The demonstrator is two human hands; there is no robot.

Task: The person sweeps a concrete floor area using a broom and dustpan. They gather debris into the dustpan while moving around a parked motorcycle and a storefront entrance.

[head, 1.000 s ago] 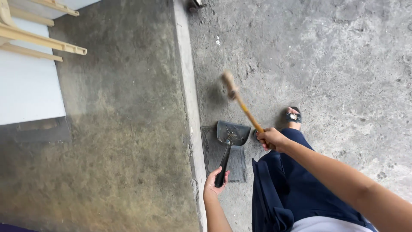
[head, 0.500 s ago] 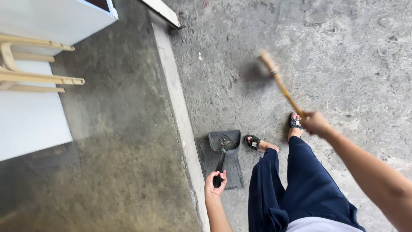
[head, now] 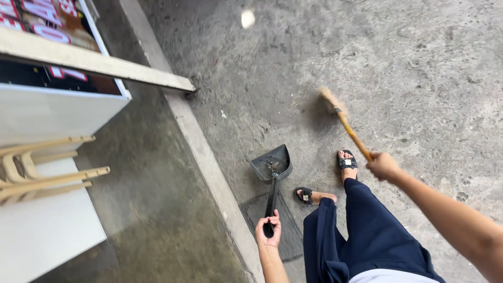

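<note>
- Standing on rough grey concrete floor [head: 419,63] beside a raised kerb [head: 204,152].
- Left hand [head: 268,230] clasps dustpan [head: 272,165] handle, pan pointing away.
- Right hand [head: 382,165] clenches broom [head: 343,118], angled up-left.

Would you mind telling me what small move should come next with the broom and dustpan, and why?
Probably draw the broom in the right hand back toward the dustpan, which the left hand holds by its handle, mouth facing the concrete; the bristles sit well away from it.
</note>
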